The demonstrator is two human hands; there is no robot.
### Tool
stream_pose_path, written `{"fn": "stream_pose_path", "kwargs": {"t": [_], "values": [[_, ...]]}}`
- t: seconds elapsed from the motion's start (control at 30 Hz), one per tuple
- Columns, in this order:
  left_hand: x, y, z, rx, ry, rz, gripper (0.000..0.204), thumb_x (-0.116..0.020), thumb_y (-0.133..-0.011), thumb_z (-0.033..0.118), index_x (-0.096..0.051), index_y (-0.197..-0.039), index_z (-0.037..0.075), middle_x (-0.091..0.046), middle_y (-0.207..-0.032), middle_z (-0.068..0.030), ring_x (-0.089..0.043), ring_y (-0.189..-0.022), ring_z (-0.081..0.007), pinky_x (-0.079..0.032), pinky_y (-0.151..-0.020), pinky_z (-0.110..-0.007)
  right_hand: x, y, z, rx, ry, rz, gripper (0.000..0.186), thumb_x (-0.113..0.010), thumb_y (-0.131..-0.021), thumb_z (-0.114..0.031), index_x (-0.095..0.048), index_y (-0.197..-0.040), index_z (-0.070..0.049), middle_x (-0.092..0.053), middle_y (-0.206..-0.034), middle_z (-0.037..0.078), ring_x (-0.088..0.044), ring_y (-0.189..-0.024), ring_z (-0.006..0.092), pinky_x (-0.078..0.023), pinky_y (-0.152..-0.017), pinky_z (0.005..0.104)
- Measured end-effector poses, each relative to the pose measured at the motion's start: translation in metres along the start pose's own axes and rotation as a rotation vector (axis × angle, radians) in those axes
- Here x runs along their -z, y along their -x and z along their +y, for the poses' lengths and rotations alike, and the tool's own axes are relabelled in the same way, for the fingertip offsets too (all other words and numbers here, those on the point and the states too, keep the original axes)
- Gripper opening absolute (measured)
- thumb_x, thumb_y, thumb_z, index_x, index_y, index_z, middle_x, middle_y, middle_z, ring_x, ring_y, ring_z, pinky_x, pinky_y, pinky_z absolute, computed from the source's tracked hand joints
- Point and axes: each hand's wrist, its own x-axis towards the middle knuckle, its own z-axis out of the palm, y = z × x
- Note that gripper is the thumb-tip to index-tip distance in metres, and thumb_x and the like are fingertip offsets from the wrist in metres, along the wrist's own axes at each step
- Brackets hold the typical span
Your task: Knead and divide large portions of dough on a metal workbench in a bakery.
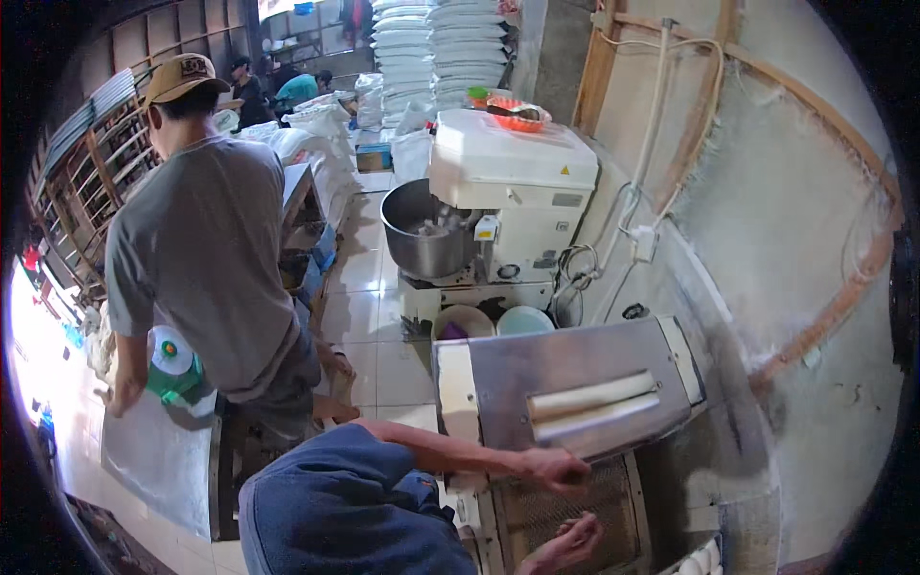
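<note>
My left hand [556, 471] reaches in from the left, below a blue sleeve [331, 460]. Its fingers are curled into a loose fist, and what lies inside them is hidden. Close beneath it is my right hand [567, 546], palm turned partly up, with the fingers half curled and nothing visible in them. Both hands are over a brown, textured bed [537, 513] in front of a steel-covered roller machine [498, 369]. Two pale rollers [594, 393] show through the slot in its cover, the nearer one blurred.
A mixer [513, 158] with a steel bowl [417, 240] stands beyond the machine. White rounded pieces [704, 561] lie in a tray at lower right. At left, a person in grey [201, 249] stands beside a metal table [163, 460] with a green scale [175, 374]. Stacked sacks [402, 57] rise behind.
</note>
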Motion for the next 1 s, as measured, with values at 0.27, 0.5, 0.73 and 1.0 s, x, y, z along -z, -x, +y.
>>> {"fn": "stream_pose_path", "kwargs": {"t": [0.27,0.5,0.73,1.0], "values": [[0.006,0.013,0.013,-0.039,-0.104,-0.292,0.031,-0.061,-0.084,0.036,-0.053,-0.090,0.007,-0.057,-0.073,-0.0150,-0.057,-0.071,-0.0363,-0.044,-0.062,-0.047,-0.135,0.085,0.065,1.103,-0.061,-0.487,0.022,-0.065,-0.082,-0.018,-0.058,-0.063,-0.008,-0.051,-0.055,0.004,-0.046,-0.048,0.0145,-0.039,-0.046,0.0307],[-0.038,0.031,0.026,-0.047,0.091,-0.670,0.057,-0.057,-0.087,0.044,-0.044,-0.118,-0.002,-0.057,-0.095,-0.0207,-0.057,-0.090,-0.0427,-0.047,-0.084,-0.049,-0.173,0.126,0.258,0.645,0.719,-0.291,0.038,-0.072,-0.068,-0.049,-0.061,-0.073,-0.013,-0.061,-0.074,0.009,-0.060,-0.069,0.0281,-0.046,-0.054,0.0400],[-0.103,0.078,-0.023,-0.280,0.175,-0.943,0.028,-0.057,-0.089,0.025,-0.057,-0.105,0.002,-0.059,-0.084,-0.0156,-0.061,-0.079,-0.0284,-0.050,-0.071,-0.039,-0.210,0.106,0.157,1.069,0.112,-0.219,0.024,-0.061,-0.085,-0.034,-0.062,-0.077,-0.012,-0.060,-0.076,0.007,-0.057,-0.071,0.0256,-0.046,-0.067,0.0410],[-0.060,0.027,0.023,0.405,0.468,-1.387,0.038,-0.058,-0.092,0.029,-0.047,-0.119,0.006,-0.057,-0.111,-0.0124,-0.060,-0.088,-0.0192,-0.049,-0.073,-0.031,-0.182,0.092,0.092,1.040,-0.164,-0.224,0.034,-0.046,-0.095,-0.030,-0.064,-0.092,-0.001,-0.065,-0.093,0.016,-0.061,-0.089,0.0323,-0.047,-0.079,0.0445]]}}
